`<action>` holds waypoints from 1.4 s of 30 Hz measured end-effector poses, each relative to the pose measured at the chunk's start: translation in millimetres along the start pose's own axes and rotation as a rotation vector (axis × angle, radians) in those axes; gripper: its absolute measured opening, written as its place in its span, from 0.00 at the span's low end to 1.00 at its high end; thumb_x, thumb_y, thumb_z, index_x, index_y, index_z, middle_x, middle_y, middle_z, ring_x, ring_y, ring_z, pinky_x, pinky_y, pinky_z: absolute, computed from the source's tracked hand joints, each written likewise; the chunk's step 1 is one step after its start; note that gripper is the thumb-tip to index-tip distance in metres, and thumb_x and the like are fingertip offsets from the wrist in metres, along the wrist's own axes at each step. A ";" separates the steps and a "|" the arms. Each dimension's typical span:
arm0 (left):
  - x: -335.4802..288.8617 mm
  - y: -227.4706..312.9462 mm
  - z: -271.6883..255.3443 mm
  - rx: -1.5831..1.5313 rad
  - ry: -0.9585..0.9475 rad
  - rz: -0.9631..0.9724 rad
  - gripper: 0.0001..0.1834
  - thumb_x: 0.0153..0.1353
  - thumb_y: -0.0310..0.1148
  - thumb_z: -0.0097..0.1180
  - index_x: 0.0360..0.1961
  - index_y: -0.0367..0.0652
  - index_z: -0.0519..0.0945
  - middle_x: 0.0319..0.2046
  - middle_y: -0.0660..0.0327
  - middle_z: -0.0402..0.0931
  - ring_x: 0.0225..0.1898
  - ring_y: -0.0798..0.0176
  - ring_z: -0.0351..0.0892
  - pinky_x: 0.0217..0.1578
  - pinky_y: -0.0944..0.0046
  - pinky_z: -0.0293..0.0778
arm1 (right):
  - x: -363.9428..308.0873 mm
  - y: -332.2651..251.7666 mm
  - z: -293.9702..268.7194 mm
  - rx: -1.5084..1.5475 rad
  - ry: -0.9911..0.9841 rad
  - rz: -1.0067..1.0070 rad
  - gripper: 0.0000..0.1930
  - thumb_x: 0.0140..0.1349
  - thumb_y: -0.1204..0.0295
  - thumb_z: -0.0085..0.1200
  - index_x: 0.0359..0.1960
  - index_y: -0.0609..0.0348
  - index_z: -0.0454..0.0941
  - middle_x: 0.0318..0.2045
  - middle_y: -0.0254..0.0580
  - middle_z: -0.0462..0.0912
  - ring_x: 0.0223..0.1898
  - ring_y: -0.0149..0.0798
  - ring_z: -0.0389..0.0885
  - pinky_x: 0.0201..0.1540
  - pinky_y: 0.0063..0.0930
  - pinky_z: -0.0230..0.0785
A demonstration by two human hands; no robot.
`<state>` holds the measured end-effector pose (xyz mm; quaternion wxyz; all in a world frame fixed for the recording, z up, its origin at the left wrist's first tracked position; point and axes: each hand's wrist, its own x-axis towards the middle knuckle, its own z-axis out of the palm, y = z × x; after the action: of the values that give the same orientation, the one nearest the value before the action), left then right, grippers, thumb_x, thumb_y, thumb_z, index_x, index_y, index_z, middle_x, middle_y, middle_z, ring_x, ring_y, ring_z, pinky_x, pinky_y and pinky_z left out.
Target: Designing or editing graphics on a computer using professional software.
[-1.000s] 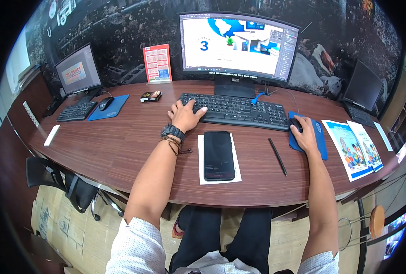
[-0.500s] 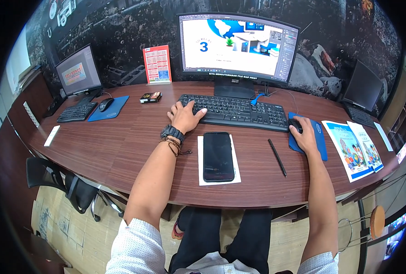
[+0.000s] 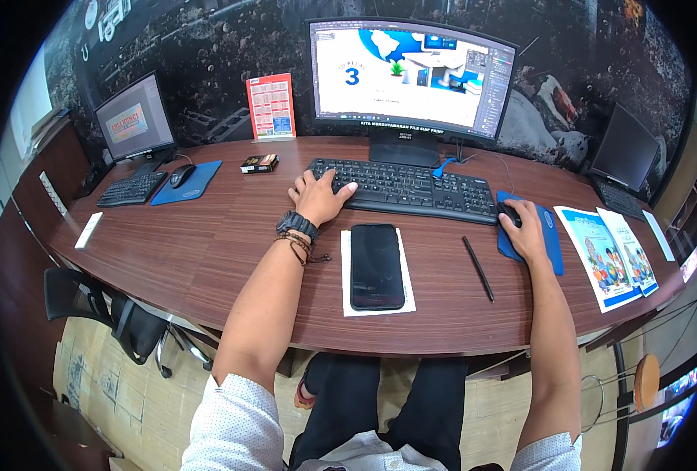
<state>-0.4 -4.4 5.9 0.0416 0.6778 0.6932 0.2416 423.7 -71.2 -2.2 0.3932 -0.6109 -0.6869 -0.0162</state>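
Note:
My left hand [image 3: 320, 196] rests on the left end of a black keyboard [image 3: 411, 189], fingers spread over the keys. A dark watch [image 3: 296, 226] and beaded bracelets circle that wrist. Further right, my right hand [image 3: 525, 229] curls over a black computer mouse [image 3: 510, 213], which is partly hidden under the fingers. The mouse lies on a blue mouse pad [image 3: 551, 240]. Behind the keyboard stands a wide monitor [image 3: 411, 74] showing a blue and white page layout. A black phone [image 3: 376, 267] lies on white paper [image 3: 409, 302] nearer to me, with a black pen [image 3: 478, 269] to its right.
Printed booklets [image 3: 599, 255] lie at the right, near another dark monitor [image 3: 624, 147]. On the left are a second monitor [image 3: 132, 119], keyboard [image 3: 132, 189] and mouse [image 3: 182, 176]. A small dark box [image 3: 260, 164] sits before a red-framed stand [image 3: 271, 107]. A black chair [image 3: 89, 294] stands left.

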 end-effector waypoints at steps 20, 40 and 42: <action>-1.7 3.3 -4.4 -0.032 -0.025 -0.011 0.41 0.62 0.65 0.52 0.68 0.46 0.69 0.66 0.37 0.58 0.71 0.35 0.49 0.68 0.30 0.42 | -1.9 3.1 0.2 -0.031 0.060 0.005 0.17 0.56 0.69 0.58 0.48 0.58 0.80 0.49 0.52 0.76 0.52 0.55 0.77 0.56 0.42 0.70; -1.0 3.9 -2.3 -0.014 -0.011 -0.002 0.41 0.62 0.65 0.51 0.67 0.48 0.69 0.66 0.37 0.58 0.69 0.34 0.52 0.67 0.32 0.45 | -2.2 4.4 0.0 -0.059 0.060 0.039 0.17 0.58 0.66 0.59 0.48 0.56 0.81 0.51 0.53 0.75 0.54 0.55 0.76 0.57 0.43 0.69; -1.5 2.7 -2.5 -0.025 -0.019 -0.003 0.42 0.62 0.66 0.51 0.67 0.46 0.69 0.66 0.36 0.57 0.70 0.34 0.50 0.67 0.29 0.43 | -1.6 3.5 0.8 -0.071 0.063 0.052 0.17 0.57 0.66 0.58 0.48 0.56 0.81 0.51 0.52 0.76 0.54 0.55 0.76 0.57 0.43 0.69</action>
<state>1.3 -6.6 8.8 0.0568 0.6783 0.6908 0.2438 426.2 -71.2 -5.2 0.3932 -0.6412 -0.6571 -0.0494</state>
